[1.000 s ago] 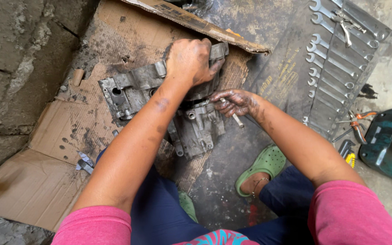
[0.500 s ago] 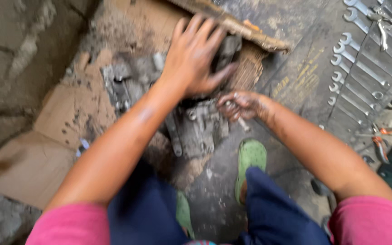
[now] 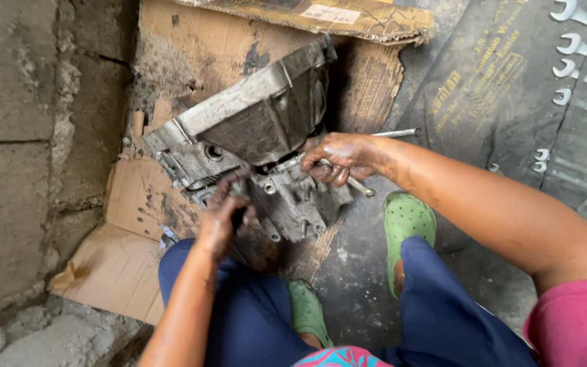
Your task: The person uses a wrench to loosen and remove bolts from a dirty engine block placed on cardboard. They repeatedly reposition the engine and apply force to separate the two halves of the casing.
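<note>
A greasy grey metal engine casing (image 3: 253, 122) stands tilted up on its edge over stained cardboard (image 3: 120, 268). My left hand (image 3: 225, 217) grips its lower near edge from below. My right hand (image 3: 338, 160) is curled against the casing's right side, with a small metal rod (image 3: 363, 189) sticking out from under the fingers. Both hands are dark with grease.
A thin steel bar (image 3: 397, 132) lies on the ground right of the casing. At the top right, a black tool roll with several wrenches (image 3: 579, 88) is spread out. My green sandals (image 3: 405, 217) rest on the dark floor. To the left rises a rough concrete wall (image 3: 22, 136).
The casing has been lifted from lying flat to standing tilted on edge. My left hand moved from its top down to its lower edge. The right hand now presses on its side.
</note>
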### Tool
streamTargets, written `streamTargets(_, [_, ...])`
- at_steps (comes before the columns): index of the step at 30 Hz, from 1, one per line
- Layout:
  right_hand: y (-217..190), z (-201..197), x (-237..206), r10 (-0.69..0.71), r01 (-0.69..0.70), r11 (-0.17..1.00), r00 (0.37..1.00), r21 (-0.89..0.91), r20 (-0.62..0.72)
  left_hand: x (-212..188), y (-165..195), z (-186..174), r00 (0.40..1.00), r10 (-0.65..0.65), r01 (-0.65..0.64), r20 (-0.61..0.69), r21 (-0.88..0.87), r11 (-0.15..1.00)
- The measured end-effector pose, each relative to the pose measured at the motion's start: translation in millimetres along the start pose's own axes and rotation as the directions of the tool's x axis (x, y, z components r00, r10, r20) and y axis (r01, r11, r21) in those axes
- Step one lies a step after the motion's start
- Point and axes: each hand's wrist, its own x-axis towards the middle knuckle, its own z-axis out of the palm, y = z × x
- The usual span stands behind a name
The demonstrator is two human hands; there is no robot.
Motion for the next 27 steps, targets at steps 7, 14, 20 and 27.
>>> streamTargets(7, [-17.1, 5.5, -16.1, 0.013, -0.022, 0.995, 0.995, -0.098, -0.096, 22.8, -29.5, 6.1, 0.976, 0.074, -0.088, 0.207, 0.057, 0.995])
streamTargets(14, [-23.4, -17.8, -10.8, 0.078, -0.072, 0.995, 0.993, -0.068, 0.090, 58.9, -32.6, -10.1, 0.967, -0.145, 0.128, 0.211, 0.095, 0.987])
streamTargets(20, [-17.4, -29.9, -3.8, 0.048, -0.045, 0.999, 0.977, -0.020, 0.209, 72.4, -48.9, -29.0, 0.938, -0.138, 0.154, 0.317, -0.024, 0.988])
streamTargets(27, [-12.4, -27.9, -12.9, -0.016, 0.015, 1.000, 0.999, 0.015, 0.042, 75.6, -53.1, -28.8, 0.919, -0.101, 0.134, 0.380, -0.061, 0.989])
